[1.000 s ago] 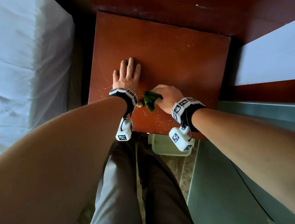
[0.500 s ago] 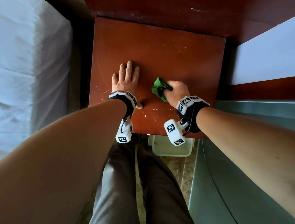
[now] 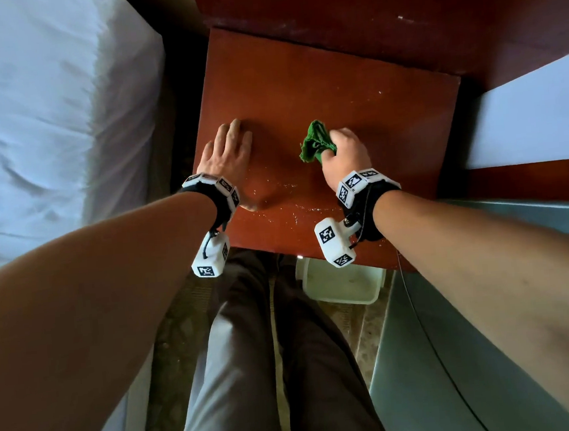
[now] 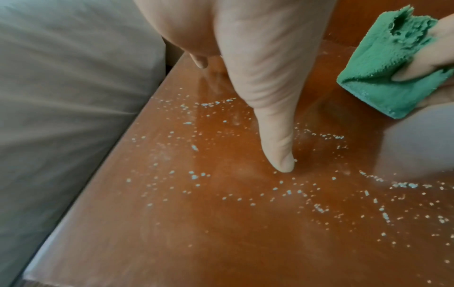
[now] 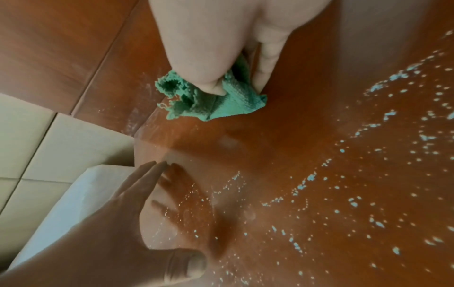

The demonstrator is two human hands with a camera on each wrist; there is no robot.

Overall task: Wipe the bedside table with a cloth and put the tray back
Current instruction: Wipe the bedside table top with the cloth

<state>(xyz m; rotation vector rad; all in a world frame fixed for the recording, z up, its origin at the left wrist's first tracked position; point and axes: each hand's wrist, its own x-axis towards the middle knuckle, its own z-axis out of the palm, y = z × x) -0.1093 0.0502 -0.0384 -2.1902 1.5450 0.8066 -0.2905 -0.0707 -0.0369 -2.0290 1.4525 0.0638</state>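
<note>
While the left hand point(image 3: 228, 155) stays planted flat on the bedside table point(image 3: 350, 82), fingers straight and spread and holding nothing, the right hand point(image 3: 343, 157) has carried the green cloth point(image 3: 314, 140) away from the near edge and out toward the middle of the top, well clear of where it sat beside the left wrist a second ago. That reads as a fresh stroke across the wood, so the wiping looks only partly done: pale crumbs point(image 4: 307, 196) still lie scattered over the near half, thick around the left thumb and along the front edge. Right-hand fingers are curled tight round the bunched cloth, pinching it into a wad with a frayed, torn corner poking out, and its underside touches the wood. It looks like soft, nubbly terry that should drag the grit along. The tabletop is square, reddish-brown and glossy enough to mirror the left hand in the right wrist view. The tray point(image 3: 342, 284), a pale shallow plastic rectangle with rounded corners, waits on the floor just under the table's front edge, beside the person's legs, not yet put back. A white bed sheet point(image 3: 44, 116) lies rumpled to the left.
</note>
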